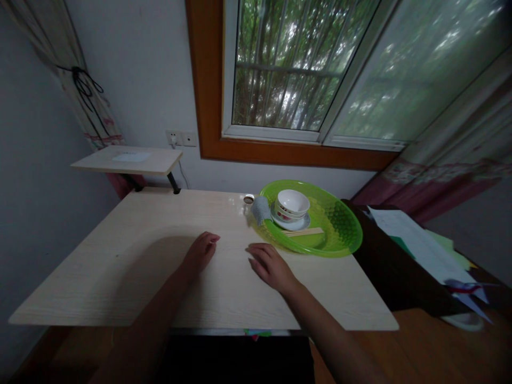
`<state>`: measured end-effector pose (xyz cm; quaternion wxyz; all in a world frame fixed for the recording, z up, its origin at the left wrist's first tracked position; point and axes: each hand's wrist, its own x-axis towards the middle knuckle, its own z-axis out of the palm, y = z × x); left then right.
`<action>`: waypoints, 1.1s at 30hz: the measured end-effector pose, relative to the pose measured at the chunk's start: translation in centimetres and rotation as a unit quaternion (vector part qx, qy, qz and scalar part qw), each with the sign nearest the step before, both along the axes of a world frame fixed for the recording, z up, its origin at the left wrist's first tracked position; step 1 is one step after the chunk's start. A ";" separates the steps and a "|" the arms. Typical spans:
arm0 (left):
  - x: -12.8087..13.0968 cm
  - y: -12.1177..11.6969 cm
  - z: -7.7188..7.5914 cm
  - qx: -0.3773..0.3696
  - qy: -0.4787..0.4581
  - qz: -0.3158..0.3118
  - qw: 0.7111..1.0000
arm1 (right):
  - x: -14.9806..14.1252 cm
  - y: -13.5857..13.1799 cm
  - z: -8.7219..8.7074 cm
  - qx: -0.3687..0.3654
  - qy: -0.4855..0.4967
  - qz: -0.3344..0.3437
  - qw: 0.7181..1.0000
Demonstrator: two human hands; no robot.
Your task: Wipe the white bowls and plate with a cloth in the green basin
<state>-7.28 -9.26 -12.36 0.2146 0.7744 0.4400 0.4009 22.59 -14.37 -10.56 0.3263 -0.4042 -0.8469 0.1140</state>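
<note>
My left hand (200, 253) rests on the pale wooden tabletop (160, 213) with its fingers loosely bent and slightly apart, holding nothing. To its right my right hand (272, 266) lies on the same surface, fingers spread a little, also holding nothing. Just beyond the right hand sits a round green plastic basket (340, 234). In it, stacked white bowls (293, 202) with a red pattern stand on a white plate (298, 224). Light wooden chopsticks (304, 232) lie in front of the plate. A grey cloth (261, 210) hangs over the basket's left rim. Neither hand touches the basket.
A small raised shelf (160, 160) with a sheet of paper stands at the back left. Near the back edge is a round cable hole (248, 200). Papers (420, 240) lie on a dark surface at the right. A window with a wooden frame (280, 152) is behind.
</note>
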 end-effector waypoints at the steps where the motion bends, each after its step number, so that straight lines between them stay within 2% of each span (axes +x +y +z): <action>1: 0.0 0.0 0.0 0.000 0.005 0.000 1.000 | 0.0 0.0 0.0 -0.002 -0.002 0.000 1.000; 5: -0.1 -0.3 -0.2 0.015 0.031 -0.004 0.999 | -0.1 0.2 -0.1 -0.008 -0.013 0.008 1.000; 10: -1.4 -0.7 -0.1 0.046 0.111 -0.052 0.991 | 0.1 0.4 0.1 -0.017 -0.023 0.018 0.999; 14: -3.4 -1.1 0.5 0.038 0.212 -0.093 0.972 | -0.1 0.7 1.0 -0.018 -0.044 0.035 0.998; 19: -5.1 -1.3 1.3 0.038 0.321 -0.093 0.942 | -0.8 1.5 2.2 -0.001 -0.073 0.056 0.996; 23: -4.7 -1.3 1.5 0.034 0.348 -0.100 0.932 | -1.5 2.2 2.0 0.010 -0.106 0.070 0.992; 33: -1.9 -0.7 1.2 0.051 0.311 -0.143 0.938 | -3.3 2.9 0.4 0.000 -0.164 0.069 0.984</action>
